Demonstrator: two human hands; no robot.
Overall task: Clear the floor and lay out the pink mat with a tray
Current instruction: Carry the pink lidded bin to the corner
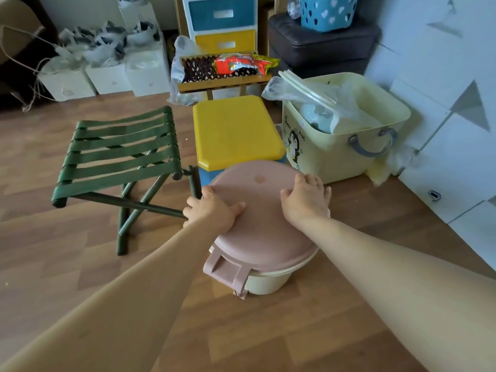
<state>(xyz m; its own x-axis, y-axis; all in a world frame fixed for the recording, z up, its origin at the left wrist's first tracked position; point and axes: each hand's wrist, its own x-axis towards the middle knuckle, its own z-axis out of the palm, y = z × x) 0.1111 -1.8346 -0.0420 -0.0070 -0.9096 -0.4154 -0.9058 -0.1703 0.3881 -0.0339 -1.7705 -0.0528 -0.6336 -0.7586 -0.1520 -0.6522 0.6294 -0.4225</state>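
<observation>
Two bare forearms reach down to a round cream bucket [268, 283] standing on the floor [295, 331], smooth planks with a brown wood-grain pattern. A matte pink lid [263, 194] caps the plastic bucket, and a flat pink clasp [225, 272] folds down over its near rim.

The left hand [212, 210] grips the lid's left edge: its fingers curl over the rim and the thumb lies across the top. The right hand [306, 200] rests palm-down on the lid's right side with fingers slightly spread towards the far rim. Whether their tips hook over the edge cannot be told.

Left of the bucket stands a green folding stool [120, 154], with woven webbing straps over crossed metal legs. Just behind the bucket is a square yellow-topped plastic stool [236, 130] with a glossy seat. To its right sits a cream storage box [335, 157] with rounded corners, a penguin print and a grey handle, stuffed with crinkled clear plastic.

Farther back, a wooden lattice rack [198, 71] holds an orange snack packet [244, 63] before a blue-and-yellow drawer unit [222, 22]. White boxes [107, 73] topped with bags line the left. A blue basket [327, 12] with heart-shaped holes sits on a dark padded ottoman [322, 47].
</observation>
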